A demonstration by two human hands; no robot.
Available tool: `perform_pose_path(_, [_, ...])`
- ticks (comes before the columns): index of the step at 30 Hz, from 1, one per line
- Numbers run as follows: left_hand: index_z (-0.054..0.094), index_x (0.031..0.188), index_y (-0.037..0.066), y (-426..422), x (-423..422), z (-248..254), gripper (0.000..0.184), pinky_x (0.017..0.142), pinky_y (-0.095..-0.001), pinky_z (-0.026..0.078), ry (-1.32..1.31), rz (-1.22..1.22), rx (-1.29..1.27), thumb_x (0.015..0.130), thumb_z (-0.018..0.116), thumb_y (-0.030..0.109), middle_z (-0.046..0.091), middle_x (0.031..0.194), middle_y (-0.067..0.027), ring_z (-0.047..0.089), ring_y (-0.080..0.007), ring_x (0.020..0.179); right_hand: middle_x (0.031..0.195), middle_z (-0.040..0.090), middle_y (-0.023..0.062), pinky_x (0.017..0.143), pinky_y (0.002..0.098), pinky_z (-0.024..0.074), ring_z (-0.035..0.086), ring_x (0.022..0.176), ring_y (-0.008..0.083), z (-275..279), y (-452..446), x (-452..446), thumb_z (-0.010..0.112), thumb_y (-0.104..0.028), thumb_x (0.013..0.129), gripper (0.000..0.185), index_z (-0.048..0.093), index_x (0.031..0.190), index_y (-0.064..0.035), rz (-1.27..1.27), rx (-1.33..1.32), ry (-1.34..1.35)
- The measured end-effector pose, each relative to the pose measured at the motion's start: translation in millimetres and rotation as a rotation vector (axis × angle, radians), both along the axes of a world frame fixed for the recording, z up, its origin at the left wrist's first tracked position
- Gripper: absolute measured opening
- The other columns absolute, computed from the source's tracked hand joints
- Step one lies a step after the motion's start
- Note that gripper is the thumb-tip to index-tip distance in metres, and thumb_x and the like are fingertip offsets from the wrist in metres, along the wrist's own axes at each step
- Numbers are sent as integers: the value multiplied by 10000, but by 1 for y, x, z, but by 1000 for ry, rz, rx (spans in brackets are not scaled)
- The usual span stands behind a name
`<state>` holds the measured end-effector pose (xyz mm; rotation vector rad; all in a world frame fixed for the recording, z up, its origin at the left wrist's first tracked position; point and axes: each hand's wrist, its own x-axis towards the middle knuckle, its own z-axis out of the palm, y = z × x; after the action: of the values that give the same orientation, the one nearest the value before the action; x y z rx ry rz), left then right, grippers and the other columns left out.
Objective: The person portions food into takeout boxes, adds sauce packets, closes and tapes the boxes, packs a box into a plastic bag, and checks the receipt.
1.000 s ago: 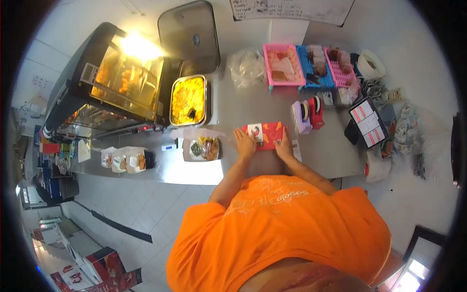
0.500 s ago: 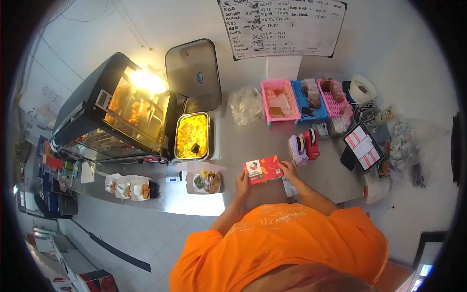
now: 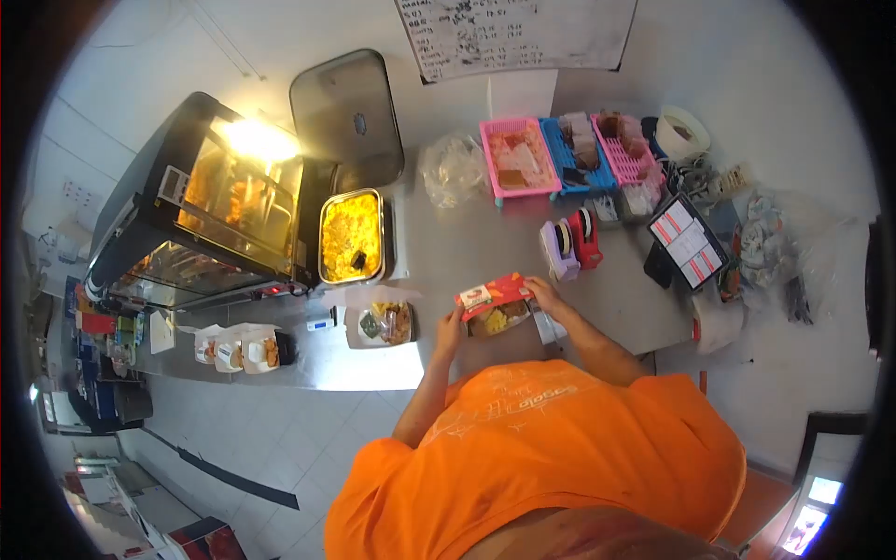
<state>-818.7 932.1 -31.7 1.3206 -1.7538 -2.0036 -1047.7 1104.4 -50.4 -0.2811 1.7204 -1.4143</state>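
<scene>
A red printed cardboard food box (image 3: pixel 493 294) is on the steel counter in front of me, its lid partly raised. Through the gap at the front, yellow and brown food (image 3: pixel 497 320) shows inside. My left hand (image 3: pixel 448 327) grips the box at its left edge, fingers closed. On the right, my right hand (image 3: pixel 545 297) holds the lid's corner with bent fingers. To the left sits an open food box (image 3: pixel 381 324) with yellow food, something green and a clear bag in it. A white slip of paper (image 3: pixel 549 327) lies just below my right hand.
A steel tray of yellow food (image 3: pixel 352 238) stands beside the lit display warmer (image 3: pixel 233 201). Smaller open boxes (image 3: pixel 238 349) are at the left. Behind are pink (image 3: pixel 519 157) and blue baskets (image 3: pixel 579 154), tape dispensers (image 3: pixel 571 245) and a tablet (image 3: pixel 689 243).
The box lid has tilted up at the front, so the food inside now shows. Both hands have stayed on the box. The whole view has shifted slightly.
</scene>
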Motion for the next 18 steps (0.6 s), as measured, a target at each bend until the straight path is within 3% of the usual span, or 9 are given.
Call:
perform_pose_path(3, [653, 1232, -24, 2, 3, -12, 560, 841, -307, 472, -46, -66, -24, 990, 530, 466, 713, 1063, -126, 620, -156, 960, 996, 684, 40, 768, 274, 508, 635, 881, 117, -38, 6, 4, 575, -284, 990, 333, 661, 1166, -14, -78, -113, 60])
perform_pose_path(5, [641, 1252, -16, 0, 6, -66, 563, 821, -320, 475, -44, -34, -92, 986, 527, 467, 713, 963, -148, 620, -167, 887, 1039, 697, 65, 789, 294, 518, 649, 913, 136, -50, 12, 8, 592, -284, 979, 352, 655, 1212, -27, -38, -28, 118])
perform_pose_path(8, [624, 1290, 12, 11, 15, -116, 526, 870, -357, 472, -82, 45, -646, 980, 547, 430, 680, 998, -183, 616, -230, 923, 1056, 705, 112, 806, 335, 528, 675, 925, 199, -73, 23, 11, 616, -276, 959, 373, 636, 1261, -58, 58, 114, 299])
perform_pose_path(11, [580, 1356, 59, 2, 15, -77, 528, 943, -406, 453, 6, -19, -29, 921, 652, 348, 624, 1116, -222, 572, -326, 1067, 1047, 700, 141, 843, 354, 528, 684, 958, 257, -53, 17, 14, 682, -223, 902, 448, 590, 1312, -65, 74, 202, 553])
perform_pose_path(13, [562, 1383, 115, -10, 13, -67, 580, 964, -430, 453, -116, -114, -396, 851, 723, 285, 551, 1254, -216, 504, -361, 1189, 1070, 687, 136, 877, 338, 528, 669, 1012, 260, -4, 5, 12, 738, -150, 846, 507, 569, 1309, -32, 115, 304, 582])
perform_pose_path(14, [553, 1396, 143, -14, 9, -61, 624, 975, -442, 453, -174, -163, -581, 817, 758, 253, 514, 1323, -214, 469, -379, 1250, 1130, 662, 152, 914, 353, 514, 638, 1078, 277, 4, 3, 8, 752, -137, 818, 544, 555, 1318, -47, 179, 281, 720])
perform_pose_path(16, [529, 1415, 189, -16, -7, 12, 758, 993, -453, 460, -216, -460, -876, 721, 825, 257, 464, 1392, -194, 442, -372, 1290, 1248, 611, 183, 989, 382, 487, 575, 1209, 309, 17, 0, 4, 781, -111, 764, 627, 527, 1336, -77, 307, 227, 996])
perform_pose_path(17, [516, 1424, 212, -18, -15, 34, 827, 1001, -459, 464, -234, -609, -1022, 673, 859, 260, 439, 1427, -184, 428, -368, 1310, 1285, 582, 190, 1023, 394, 465, 533, 1255, 316, 31, 2, 5, 779, -101, 756, 627, 528, 1331, -81, 463, 170, 1093])
perform_pose_path(18, [501, 1432, 233, -22, -22, 32, 872, 1020, -478, 454, -177, -734, -1009, 644, 872, 269, 414, 1450, -173, 415, -371, 1322, 1321, 554, 198, 1057, 405, 442, 490, 1301, 323, 48, 4, 6, 776, -91, 748, 628, 529, 1325, -84, 623, 109, 1184])
